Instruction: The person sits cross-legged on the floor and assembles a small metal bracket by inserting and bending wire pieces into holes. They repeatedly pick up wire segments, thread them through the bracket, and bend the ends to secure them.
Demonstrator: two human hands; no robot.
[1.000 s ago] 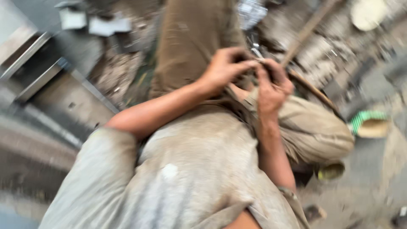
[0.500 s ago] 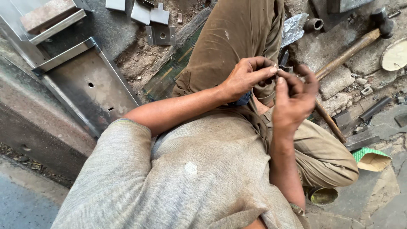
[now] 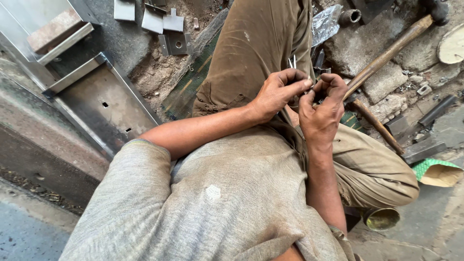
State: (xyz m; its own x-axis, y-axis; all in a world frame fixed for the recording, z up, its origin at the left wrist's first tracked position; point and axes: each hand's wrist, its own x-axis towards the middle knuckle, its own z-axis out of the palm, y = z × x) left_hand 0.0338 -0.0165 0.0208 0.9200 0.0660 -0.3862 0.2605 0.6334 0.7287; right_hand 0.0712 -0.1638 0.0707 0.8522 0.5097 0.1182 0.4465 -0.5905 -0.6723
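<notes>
My left hand (image 3: pixel 278 93) and my right hand (image 3: pixel 323 107) meet above my lap, fingertips together. A few thin metal pins or nails (image 3: pixel 293 62) stick up from between the fingers of my left hand. My right hand pinches at a small metal piece where the two hands touch; what it is I cannot make out. I sit on the ground in brown trousers (image 3: pixel 251 53) and a grey shirt (image 3: pixel 217 198).
A hammer with a long wooden handle (image 3: pixel 386 55) lies at the right among stones and metal scraps. Folded sheet-metal channels (image 3: pixel 104 99) lie at the left, small cut plates (image 3: pixel 164 24) at the top. A green-edged paper bag (image 3: pixel 435 171) and a small tin (image 3: pixel 382 218) sit at the lower right.
The view has steadied and shifted slightly. Both hands stay together over my lap, fingers working at the small metal pieces.
</notes>
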